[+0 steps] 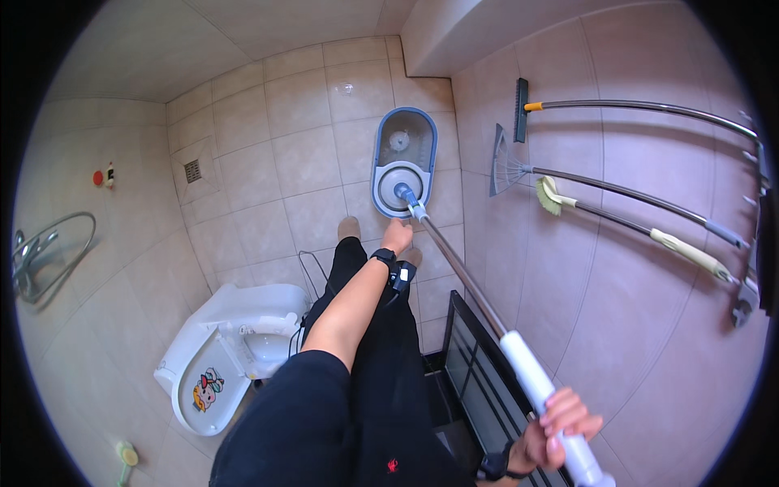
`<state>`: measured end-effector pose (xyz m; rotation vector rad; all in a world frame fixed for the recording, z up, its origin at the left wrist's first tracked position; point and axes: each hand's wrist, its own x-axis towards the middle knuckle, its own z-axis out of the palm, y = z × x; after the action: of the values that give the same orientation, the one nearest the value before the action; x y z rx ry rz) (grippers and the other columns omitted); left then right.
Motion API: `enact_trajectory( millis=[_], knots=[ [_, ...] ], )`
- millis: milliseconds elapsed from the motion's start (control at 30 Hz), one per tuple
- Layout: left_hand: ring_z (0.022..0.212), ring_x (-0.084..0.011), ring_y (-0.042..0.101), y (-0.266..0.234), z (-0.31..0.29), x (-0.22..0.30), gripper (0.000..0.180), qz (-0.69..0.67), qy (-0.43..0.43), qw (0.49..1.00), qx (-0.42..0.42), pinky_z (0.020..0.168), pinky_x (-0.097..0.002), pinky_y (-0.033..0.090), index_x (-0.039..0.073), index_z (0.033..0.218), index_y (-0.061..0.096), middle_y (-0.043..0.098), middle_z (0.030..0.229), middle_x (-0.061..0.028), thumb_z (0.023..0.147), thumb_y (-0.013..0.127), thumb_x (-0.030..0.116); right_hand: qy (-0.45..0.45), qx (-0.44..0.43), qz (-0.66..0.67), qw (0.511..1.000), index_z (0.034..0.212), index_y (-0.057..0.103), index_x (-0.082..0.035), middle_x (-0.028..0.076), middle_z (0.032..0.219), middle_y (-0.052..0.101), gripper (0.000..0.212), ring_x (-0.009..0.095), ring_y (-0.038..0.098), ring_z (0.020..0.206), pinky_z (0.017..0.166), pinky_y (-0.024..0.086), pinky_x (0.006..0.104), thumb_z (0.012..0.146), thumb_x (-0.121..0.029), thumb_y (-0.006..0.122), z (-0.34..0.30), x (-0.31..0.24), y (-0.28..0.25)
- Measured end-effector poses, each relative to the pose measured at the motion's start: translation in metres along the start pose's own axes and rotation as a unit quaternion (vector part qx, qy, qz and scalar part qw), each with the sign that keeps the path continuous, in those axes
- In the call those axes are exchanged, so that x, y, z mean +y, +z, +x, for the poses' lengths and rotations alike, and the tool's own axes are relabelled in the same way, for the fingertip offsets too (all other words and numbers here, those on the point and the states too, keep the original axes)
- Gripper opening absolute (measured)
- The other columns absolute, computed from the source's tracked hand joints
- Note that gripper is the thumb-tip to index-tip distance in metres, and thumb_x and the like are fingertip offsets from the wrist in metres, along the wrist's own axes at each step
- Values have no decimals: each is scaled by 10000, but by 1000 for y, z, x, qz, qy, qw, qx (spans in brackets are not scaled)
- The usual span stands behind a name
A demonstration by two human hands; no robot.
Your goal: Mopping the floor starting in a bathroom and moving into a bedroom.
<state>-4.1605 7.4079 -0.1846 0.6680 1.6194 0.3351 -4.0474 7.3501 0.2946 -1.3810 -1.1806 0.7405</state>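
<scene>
A blue-and-grey mop bucket [432, 150] stands on the tiled floor in front of my feet, with a round spin basket in its near half. The blue head joint of a mop [462, 264] sits in that basket, and its metal pole slants back toward me at the right. My right hand [558, 430] is wrapped round the white grip near the pole's upper end. Reaching down, my left hand [397, 236] is at the bucket's near end, close beside the pole's lower part. Its fingers look curled, but what they hold is hidden.
On the right wall hang a squeegee brush [521, 110], a fan-shaped scraper [508, 166] and a pale green scrub brush [552, 197]. A white toilet [264, 304] stands at lower left. A dark-framed panel [479, 369] is near my right side. A floor drain [192, 171] lies far left.
</scene>
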Motion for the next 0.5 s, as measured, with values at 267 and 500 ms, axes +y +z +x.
enact_trajectory(
  millis=[267,500],
  knots=[
    [1204,-300,428,4,94,-30,621,-89,-11,995,-35,986,-341,340,-85,1312,298,445,1280,-240,835,522,245,-11,20,28,999,771,385,-125,11,590,434,216,149,442,548,566,329,302,712,-98,591,11,-7,44],
    [932,-210,548,21,92,38,392,-321,-118,939,-45,807,-318,440,-42,1221,419,560,1061,-122,866,440,123,-9,12,-6,1000,750,392,-119,-7,584,431,207,131,429,535,568,331,293,707,-80,591,36,-2,59]
  ],
)
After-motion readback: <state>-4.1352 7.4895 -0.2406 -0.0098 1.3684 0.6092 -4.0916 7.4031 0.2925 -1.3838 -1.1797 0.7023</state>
